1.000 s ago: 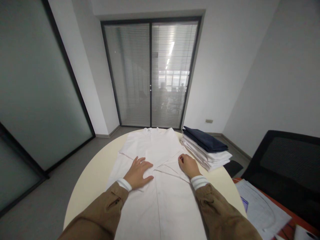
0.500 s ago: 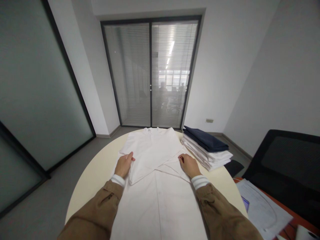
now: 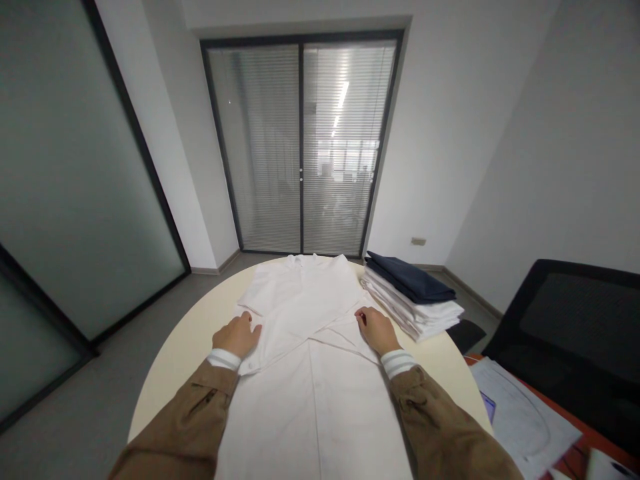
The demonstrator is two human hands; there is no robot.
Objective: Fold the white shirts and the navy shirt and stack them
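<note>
A white shirt [image 3: 315,393] lies spread on the round table, its collar at the far edge and its sleeves laid crosswise over the body. At the shirt's left edge my left hand [image 3: 237,335] rests by the folded sleeve, thumb and forefinger apart. My right hand [image 3: 379,330] is closed at the opposite edge, its fingertips pinching the shirt fabric; the exact layer between them is hidden.
Beyond my right hand stands a stack of folded white garments [image 3: 400,307] topped by a dark navy one [image 3: 413,277]. A black chair [image 3: 575,333] and a red surface with papers [image 3: 520,407] are at right. The cream tabletop [image 3: 175,373] curves around the shirt.
My left hand has let go of the sleeve and shifted left and slightly down. The left sleeve end now lies farther out to the left. My right hand has hardly moved.
</note>
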